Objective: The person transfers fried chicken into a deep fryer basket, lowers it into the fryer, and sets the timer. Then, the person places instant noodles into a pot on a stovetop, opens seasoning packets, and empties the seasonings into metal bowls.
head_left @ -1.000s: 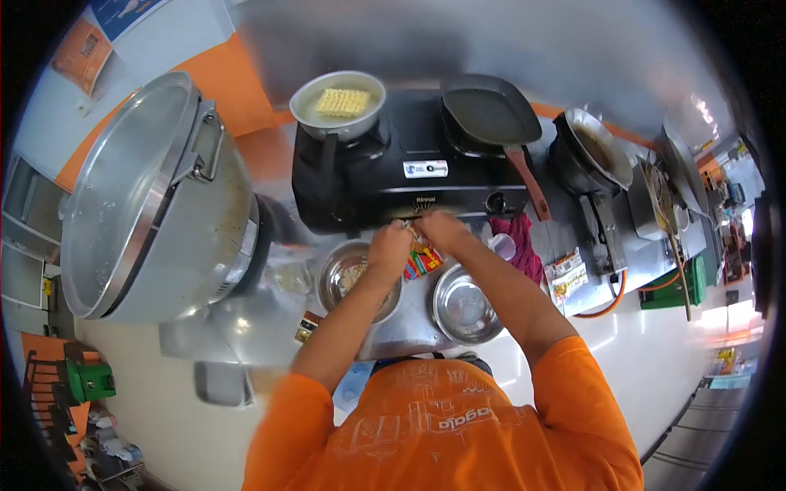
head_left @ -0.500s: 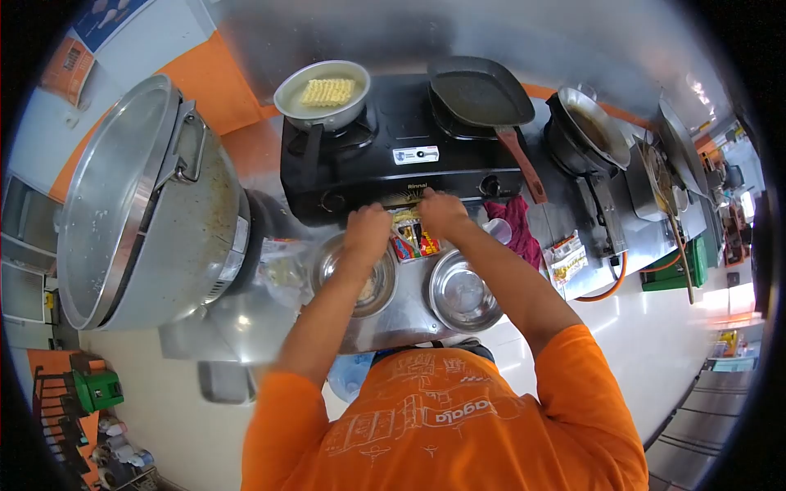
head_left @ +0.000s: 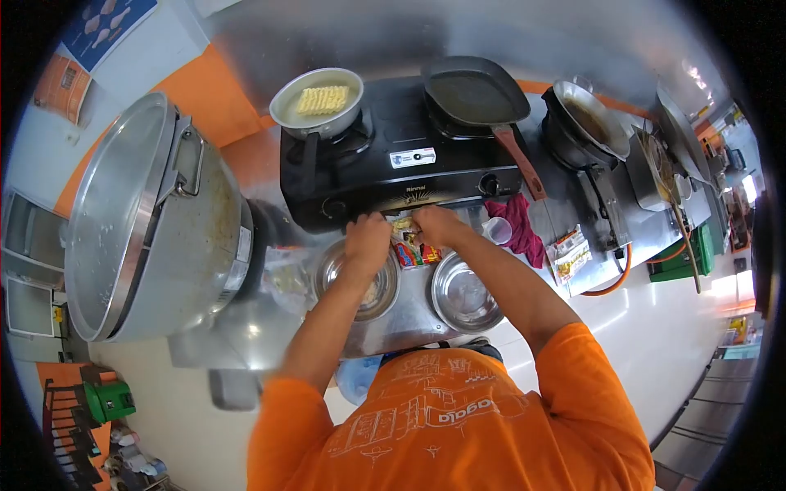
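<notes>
My left hand [head_left: 368, 235] is closed at the left edge of a shiny, colourful packet [head_left: 416, 252], in front of the stove [head_left: 409, 182]. At the packet's right upper part, my right hand [head_left: 436, 224] is closed too; its fingertips are partly hidden. The packet lies between two metal bowls. The left bowl [head_left: 390, 296] holds pale bits and is partly covered by my left forearm. Nothing shows inside the right bowl [head_left: 467, 293]. A block of dry noodles [head_left: 322, 101] rests in the saucepan [head_left: 286, 123] on the left burner.
A large metal pot [head_left: 201, 237] stands at the left. A square pan [head_left: 475, 92] sits on the right burner. Right of my hands are a clear cup [head_left: 496, 230], a dark red cloth [head_left: 521, 231] and another packet [head_left: 567, 254]. Further pans [head_left: 585, 123] stand at the right.
From one second ago, my hands have moved apart, showing more of the packet between them. Over the last half second, my right hand has come down onto the packet's upper part.
</notes>
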{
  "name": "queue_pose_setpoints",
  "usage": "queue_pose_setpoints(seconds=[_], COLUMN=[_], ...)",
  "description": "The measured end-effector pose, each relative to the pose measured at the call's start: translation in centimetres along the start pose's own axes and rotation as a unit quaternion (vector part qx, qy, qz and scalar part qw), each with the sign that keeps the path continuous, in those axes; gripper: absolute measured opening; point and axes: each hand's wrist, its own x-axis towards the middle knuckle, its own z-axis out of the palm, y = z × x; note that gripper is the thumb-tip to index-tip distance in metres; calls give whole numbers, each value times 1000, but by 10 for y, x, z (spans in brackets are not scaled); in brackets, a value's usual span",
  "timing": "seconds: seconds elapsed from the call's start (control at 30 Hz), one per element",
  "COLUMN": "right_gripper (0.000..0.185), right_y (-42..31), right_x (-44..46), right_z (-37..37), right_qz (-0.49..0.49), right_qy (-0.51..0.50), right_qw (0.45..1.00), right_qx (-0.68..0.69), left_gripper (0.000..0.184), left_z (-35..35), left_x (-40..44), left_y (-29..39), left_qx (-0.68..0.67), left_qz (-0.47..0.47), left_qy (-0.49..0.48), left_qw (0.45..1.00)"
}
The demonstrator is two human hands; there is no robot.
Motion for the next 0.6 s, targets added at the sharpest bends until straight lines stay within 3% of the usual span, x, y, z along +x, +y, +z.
queue_pose_setpoints(seconds=[0.07,0.1,0.17,0.6], right_gripper=[36,36,38,31], right_y=[0,0,-2,-9], right_x=[2,1,-5,-7], right_z=[-2,-2,-1,8], right_qz=[35,35,-15,9], right_qy=[-61,-60,35,-14], right_qw=[997,997,999,1000], right_qx=[31,31,29,10], left_gripper=[15,15,16,15], left_z=[-3,-4,-3,-3], left_x=[-4,-5,-6,-12], left_y=[0,0,0,0], left_qx=[-37,-36,-30,-67], left_qz=[21,21,25,38], left_qy=[22,22,2,24], left_qw=[999,999,999,997])
